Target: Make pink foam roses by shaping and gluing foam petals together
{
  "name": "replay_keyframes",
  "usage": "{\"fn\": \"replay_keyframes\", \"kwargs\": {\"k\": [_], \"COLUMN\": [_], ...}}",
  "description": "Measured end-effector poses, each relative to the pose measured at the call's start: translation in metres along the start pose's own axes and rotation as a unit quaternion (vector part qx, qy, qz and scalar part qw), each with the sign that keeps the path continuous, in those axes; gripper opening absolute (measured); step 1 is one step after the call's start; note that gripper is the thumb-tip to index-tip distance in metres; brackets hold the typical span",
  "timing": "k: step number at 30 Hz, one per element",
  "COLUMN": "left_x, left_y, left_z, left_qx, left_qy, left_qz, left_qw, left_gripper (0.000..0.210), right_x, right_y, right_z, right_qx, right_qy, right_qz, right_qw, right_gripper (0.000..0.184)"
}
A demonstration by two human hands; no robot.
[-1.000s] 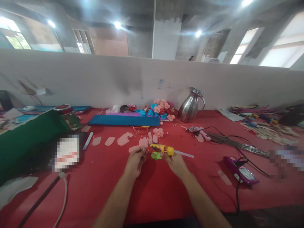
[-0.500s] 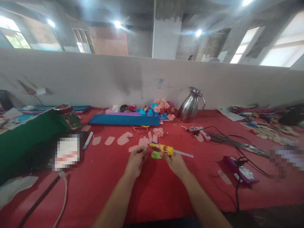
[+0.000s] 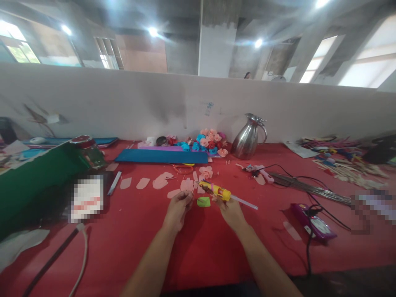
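Observation:
My right hand [image 3: 230, 210] is closed around a yellow glue gun [image 3: 216, 191], its nozzle pointing left and a clear glue stick [image 3: 244, 202] poking out of its back. Left of the nozzle, my left hand [image 3: 178, 208] is closed in a pinch on a thin pale stick [image 3: 193, 186], mostly hidden by the fingers. On the red table between both hands lies a green paper leaf [image 3: 203, 201]. Several pink paper petals [image 3: 161, 180] are spread beyond my left hand, and a pink paper flower [image 3: 206, 172] lies behind the glue gun.
A blue sheet [image 3: 161, 156] lies before a bunch of paper flowers [image 3: 212, 140]. Behind stands a steel jug [image 3: 246, 138]. To the right are a bundle of wires [image 3: 312, 188] and a purple power strip [image 3: 314, 222] with black cords. A green board [image 3: 40, 177] stands left.
The glue gun in my right hand has shifted slightly right and tilted, its nozzle moving away from my left fingers. More of the green leaf shows. My left hand has hardly moved.

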State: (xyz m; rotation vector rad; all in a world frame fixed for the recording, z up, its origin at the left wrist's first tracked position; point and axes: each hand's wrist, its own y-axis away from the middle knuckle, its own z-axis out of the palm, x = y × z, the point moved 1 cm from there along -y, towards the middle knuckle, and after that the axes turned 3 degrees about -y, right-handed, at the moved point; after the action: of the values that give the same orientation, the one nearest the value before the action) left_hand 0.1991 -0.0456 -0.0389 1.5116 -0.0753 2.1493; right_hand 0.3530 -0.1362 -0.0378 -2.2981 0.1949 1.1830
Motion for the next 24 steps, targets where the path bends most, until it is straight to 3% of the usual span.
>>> {"fn": "replay_keyframes", "kwargs": {"k": [6,13,18,21,24], "left_x": [0.002,0.003,0.004,0.005,0.007], "left_y": [0.001,0.003,0.003,0.002,0.001], "left_z": [0.001,0.003,0.002,0.001,-0.001], "left_qx": [-0.003,0.025,0.03,0.032,0.039], "left_qy": [-0.003,-0.032,-0.043,-0.052,-0.067], "left_qz": [0.007,0.026,0.047,0.09,0.137], "left_qw": [1.0,0.999,0.998,0.994,0.988], "left_gripper": [0.028,0.03,0.029,0.027,0.023], "right_x": [-0.003,-0.002,0.004,0.005,0.008], "right_y": [0.0,0.0,0.0,-0.001,-0.004], "right_z": [0.003,-0.002,-0.005,-0.007,-0.017], "right_qx": [-0.05,0.037,0.047,0.051,0.024], "right_qy": [-0.001,0.006,0.009,0.072,0.212], "right_qz": [-0.033,-0.008,0.006,-0.015,-0.033], "right_qw": [0.998,0.999,0.999,0.996,0.976], "right_gripper": [0.032,0.037,0.038,0.035,0.029]}}
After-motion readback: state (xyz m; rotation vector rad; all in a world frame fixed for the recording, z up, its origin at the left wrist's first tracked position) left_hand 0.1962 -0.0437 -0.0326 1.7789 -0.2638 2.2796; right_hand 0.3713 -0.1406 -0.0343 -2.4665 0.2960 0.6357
